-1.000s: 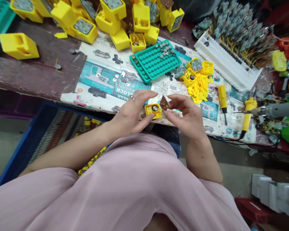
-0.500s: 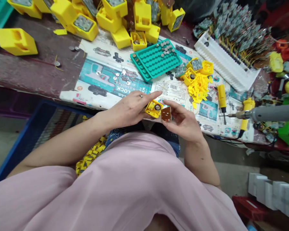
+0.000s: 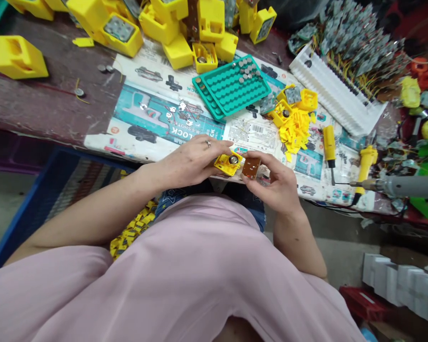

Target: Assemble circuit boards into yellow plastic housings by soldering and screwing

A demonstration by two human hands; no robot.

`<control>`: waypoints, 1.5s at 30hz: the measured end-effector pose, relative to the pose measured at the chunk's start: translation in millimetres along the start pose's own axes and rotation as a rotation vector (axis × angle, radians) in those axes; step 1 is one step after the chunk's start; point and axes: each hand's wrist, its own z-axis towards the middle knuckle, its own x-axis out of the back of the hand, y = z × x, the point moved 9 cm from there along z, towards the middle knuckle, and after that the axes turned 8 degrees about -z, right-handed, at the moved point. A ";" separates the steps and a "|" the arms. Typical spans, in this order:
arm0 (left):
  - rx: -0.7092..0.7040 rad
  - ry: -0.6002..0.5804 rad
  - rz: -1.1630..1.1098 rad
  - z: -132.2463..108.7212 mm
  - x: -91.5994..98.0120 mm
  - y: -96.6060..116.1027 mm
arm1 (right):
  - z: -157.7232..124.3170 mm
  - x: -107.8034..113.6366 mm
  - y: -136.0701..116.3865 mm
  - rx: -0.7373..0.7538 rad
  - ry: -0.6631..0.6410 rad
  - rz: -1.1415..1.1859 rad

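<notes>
My left hand (image 3: pixel 190 161) grips a small yellow plastic housing (image 3: pixel 227 164) with a round silver button cell in it, held just over the near edge of the printed cardboard sheet (image 3: pixel 153 118). My right hand (image 3: pixel 274 183) pinches a small brown circuit board (image 3: pixel 251 167) right beside the housing, almost touching it. A ring shows on my left hand. Both hands are closed on their parts.
A teal tray (image 3: pixel 231 88) with several button cells lies behind the hands. Yellow housings (image 3: pixel 178 28) pile at the back. Small yellow clips (image 3: pixel 296 130), a yellow screwdriver (image 3: pixel 329 142), a white rack of wired boards (image 3: pixel 337 92) and a grey power tool (image 3: pixel 399 185) sit right. A blue crate (image 3: pixel 39 199) stands lower left.
The brown board in my right hand has turned flatter and come closer to the yellow housing. Both hands have drawn slightly nearer together.
</notes>
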 end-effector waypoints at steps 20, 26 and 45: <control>-0.186 0.218 0.328 -9.4 -4.9 42.1 | -4.0 -12.7 23.4 -0.204 -0.018 0.306; -0.101 0.219 0.211 -8.2 -2.2 35.6 | 1.0 -6.5 17.6 -0.134 0.031 0.095; -0.124 0.221 0.362 -9.5 -5.1 37.1 | 6.2 -4.8 4.9 -0.018 0.022 -0.018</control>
